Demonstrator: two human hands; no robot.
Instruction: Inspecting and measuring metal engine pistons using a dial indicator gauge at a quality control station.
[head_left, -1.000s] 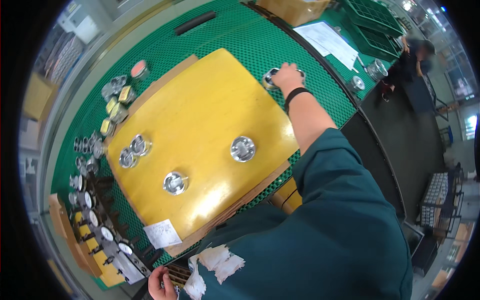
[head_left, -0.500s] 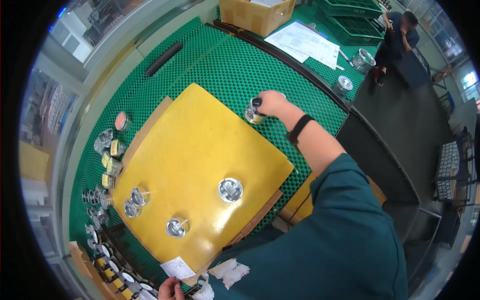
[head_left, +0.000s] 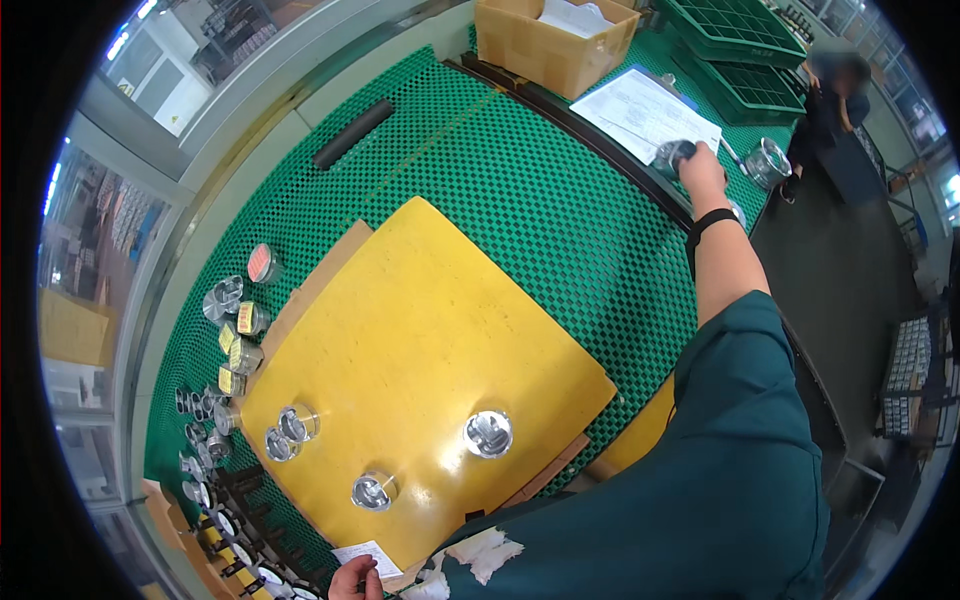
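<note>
At the far right of the bench, my right hand [head_left: 703,172] is closed around a metal piston [head_left: 672,155], held over the edge of the printed sheets [head_left: 635,110]. Something black covers the thumb. My left hand [head_left: 355,580] is low at the bottom edge, its fingers curled beside a white paper slip [head_left: 368,556]; what they pinch, if anything, is hidden. On the yellow board [head_left: 430,330] stand a piston [head_left: 488,434], another piston [head_left: 373,491] nearer me, and two touching pistons [head_left: 298,423] at its left.
Several pistons [head_left: 262,263], some with coloured tops, line the board's left side. A black tube [head_left: 353,134] lies on the green mat [head_left: 540,190]. Further back are a cardboard box [head_left: 550,45], green trays [head_left: 745,95] and a large piston [head_left: 767,163]. A person [head_left: 835,100] is beyond.
My right hand has carried the piston from the mat beside the yellow board to the far right, by the sheets. The view has shifted slightly. My left hand stays by the paper slip.
</note>
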